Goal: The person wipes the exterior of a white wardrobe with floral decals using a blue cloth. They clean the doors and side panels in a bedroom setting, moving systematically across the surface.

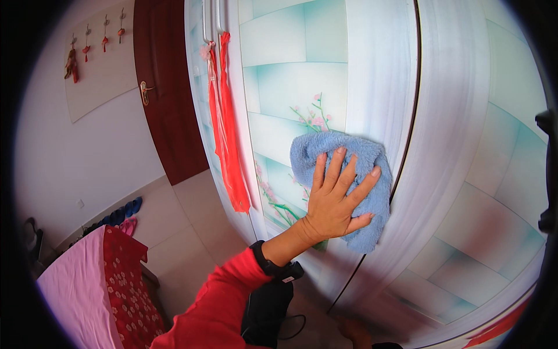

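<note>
My left hand (333,203), its fingers spread, presses a light blue fluffy cloth (368,192) against the front of a wardrobe door (381,83). The cloth is bunched and folded under the palm, and its lower end hangs below the thumb. Pink blossoms on green stems decorate the pale green door panel (279,87) around it. A red sleeve and a black wrist strap with a small device cover that arm. Low at the bottom edge, in shadow by the wardrobe, is my right hand (355,329), dim and partly cut off; its fingers cannot be made out well.
Red ribbons (231,152) hang from the wardrobe's metal handles (220,17). A dark red door (168,87) stands behind at the left. Slippers (126,209) lie along the wall. A bed or table with a pink and red cover (78,283) is at lower left.
</note>
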Available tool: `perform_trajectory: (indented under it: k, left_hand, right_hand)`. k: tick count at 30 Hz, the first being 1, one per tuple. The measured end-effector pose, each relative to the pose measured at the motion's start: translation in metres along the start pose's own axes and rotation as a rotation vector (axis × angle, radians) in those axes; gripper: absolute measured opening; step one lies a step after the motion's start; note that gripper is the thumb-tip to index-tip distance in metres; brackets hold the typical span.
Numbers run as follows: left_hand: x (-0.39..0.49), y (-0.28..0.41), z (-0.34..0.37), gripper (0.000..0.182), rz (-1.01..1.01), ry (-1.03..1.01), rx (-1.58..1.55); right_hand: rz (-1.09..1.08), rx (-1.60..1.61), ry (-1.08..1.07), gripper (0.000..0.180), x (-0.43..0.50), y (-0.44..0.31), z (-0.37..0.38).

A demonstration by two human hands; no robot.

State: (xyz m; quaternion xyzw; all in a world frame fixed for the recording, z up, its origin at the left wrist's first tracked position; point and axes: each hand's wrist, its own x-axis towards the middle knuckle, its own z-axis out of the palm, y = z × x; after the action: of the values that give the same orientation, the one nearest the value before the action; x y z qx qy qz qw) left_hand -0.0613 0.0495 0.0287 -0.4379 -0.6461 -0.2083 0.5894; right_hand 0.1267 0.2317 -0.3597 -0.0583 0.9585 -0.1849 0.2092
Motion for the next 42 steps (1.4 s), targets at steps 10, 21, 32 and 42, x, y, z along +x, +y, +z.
perform_trajectory:
  k: [10,21,32,42]
  left_hand:
    - [-0.061,0.0,0.01,0.063,-0.018,-0.023,0.032]
    - [-0.128,-0.007,0.016,0.061,-0.074,-0.013,0.073]
    - [-0.164,-0.02,0.02,0.062,-0.161,0.014,0.072]
    - [-0.185,-0.031,0.024,0.064,-0.488,0.13,0.006]
  right_hand:
    - [-0.038,-0.007,0.045,0.045,-0.004,-0.004,-0.005]
    - [0.012,-0.031,-0.005,0.041,-0.007,-0.011,-0.012]
    - [0.053,0.026,0.036,0.041,-0.008,0.005,0.008]
    - [0.028,0.08,-0.037,0.04,-0.001,0.043,0.047]
